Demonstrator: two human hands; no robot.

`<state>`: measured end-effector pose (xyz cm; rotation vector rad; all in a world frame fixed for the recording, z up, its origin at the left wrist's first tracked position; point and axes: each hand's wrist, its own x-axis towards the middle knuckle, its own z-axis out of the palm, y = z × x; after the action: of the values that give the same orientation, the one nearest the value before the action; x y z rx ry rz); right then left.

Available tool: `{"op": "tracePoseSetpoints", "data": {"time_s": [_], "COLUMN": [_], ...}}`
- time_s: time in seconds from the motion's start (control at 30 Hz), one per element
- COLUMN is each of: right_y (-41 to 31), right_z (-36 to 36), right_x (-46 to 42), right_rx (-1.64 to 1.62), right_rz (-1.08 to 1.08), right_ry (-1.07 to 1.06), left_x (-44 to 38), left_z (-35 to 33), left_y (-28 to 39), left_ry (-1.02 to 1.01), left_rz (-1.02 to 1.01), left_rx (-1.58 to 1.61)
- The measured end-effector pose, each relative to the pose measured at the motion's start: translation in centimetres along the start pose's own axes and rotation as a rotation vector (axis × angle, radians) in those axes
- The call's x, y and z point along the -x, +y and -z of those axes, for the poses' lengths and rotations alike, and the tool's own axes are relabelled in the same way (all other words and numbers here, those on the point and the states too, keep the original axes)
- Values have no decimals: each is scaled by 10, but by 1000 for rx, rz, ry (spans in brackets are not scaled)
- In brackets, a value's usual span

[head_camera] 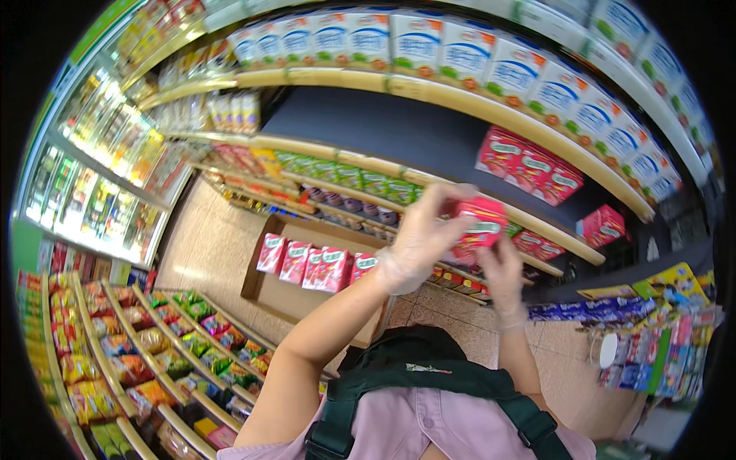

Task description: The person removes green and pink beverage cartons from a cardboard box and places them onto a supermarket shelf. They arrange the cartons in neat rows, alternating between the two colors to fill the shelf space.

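A pink-red drink carton pack [484,225] with a green-and-white label is held up before the shelves. My left hand [422,238], in a clear plastic glove, grips its left side. My right hand [505,276], gloved too, has its fingers at the lower right of the pack. Behind it runs a shelf with a dark surface [345,123]. A row of matching pink packs [529,164] stands on that shelf to the right, and another pink pack [601,225] sits farther right. Below on the left, an open cardboard box [276,305] holds several pink-and-white packs [313,265].
White milk cartons [417,43] line the shelf above. Green packs [345,175] and jars [351,204] fill lower shelves. Snack-bag racks [138,345] stand at lower left, glass-door coolers [98,155] at far left. A rack of small goods [655,351] is at right.
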<state>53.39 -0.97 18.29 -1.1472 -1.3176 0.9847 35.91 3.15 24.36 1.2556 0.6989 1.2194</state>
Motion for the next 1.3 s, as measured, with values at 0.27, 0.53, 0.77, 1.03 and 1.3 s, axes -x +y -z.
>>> {"op": "tracePoseSetpoints", "data": {"time_s": [0.27, 0.53, 0.77, 1.03, 1.3], "right_y": [67, 86, 126, 104, 39], "right_z": [-183, -250, -238, -223, -7], "right_x": [28, 40, 45, 33, -39], "right_rx": [-199, 326, 869, 669, 781], "right_rz": [-593, -79, 233, 177, 413], "right_ry": [-487, -683, -606, -650, 631], "left_x": [142, 181, 179, 190, 145], "left_z": [137, 240, 288, 316, 250], "left_y": [-34, -68, -155, -185, -143], "left_ry": [671, 860, 728, 619, 425], "left_rz": [368, 305, 421, 344, 335], "left_rx": [13, 81, -264, -841, -1228]}}
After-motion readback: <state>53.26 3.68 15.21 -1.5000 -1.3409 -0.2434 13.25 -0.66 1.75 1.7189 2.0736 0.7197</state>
